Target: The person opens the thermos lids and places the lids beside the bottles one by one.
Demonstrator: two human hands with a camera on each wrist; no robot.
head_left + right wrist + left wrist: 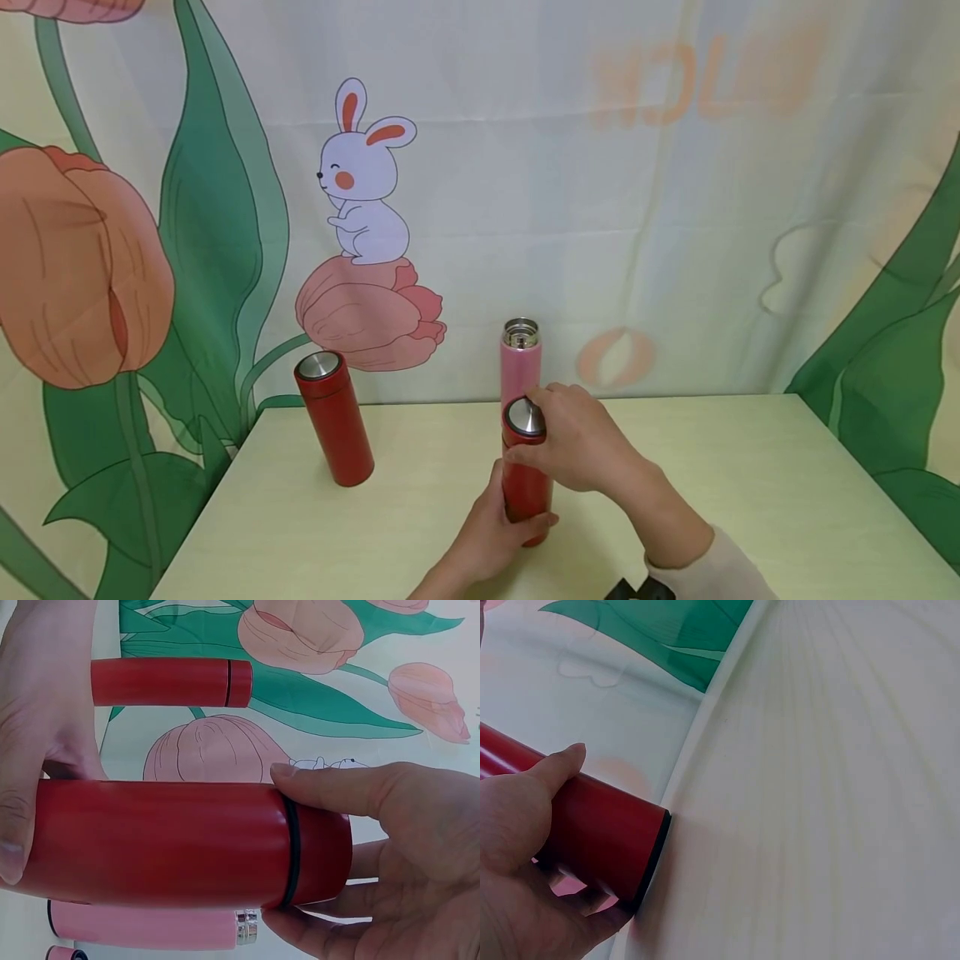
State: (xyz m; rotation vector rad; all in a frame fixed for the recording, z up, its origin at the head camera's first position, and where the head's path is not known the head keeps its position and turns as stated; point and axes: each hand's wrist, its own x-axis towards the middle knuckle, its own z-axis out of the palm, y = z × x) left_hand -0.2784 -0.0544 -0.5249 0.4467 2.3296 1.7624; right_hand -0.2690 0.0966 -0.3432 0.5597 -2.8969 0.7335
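Nearest, the left hand (pixel 491 533) wraps its thumb and fingers round the lower body of 1 red flask (pixel 525 490), upright between the left and right edges of the worktop (pixel 787 517), while the right hand (pixel 581 437), partly curled, grips its lid (pixel 527 418). Beyond, a 2nd red flask (pixel 341 433) stands toward the far left corner, and a pink flask (pixel 521 371) with a bare metal neck (pixel 521 334) close to the far edge.

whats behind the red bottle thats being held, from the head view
Behind the held red bottle, a pink bottle shows its upper body and uncapped metal neck. Its lower part is covered by the red bottle and right hand, so its base cannot be seen there.
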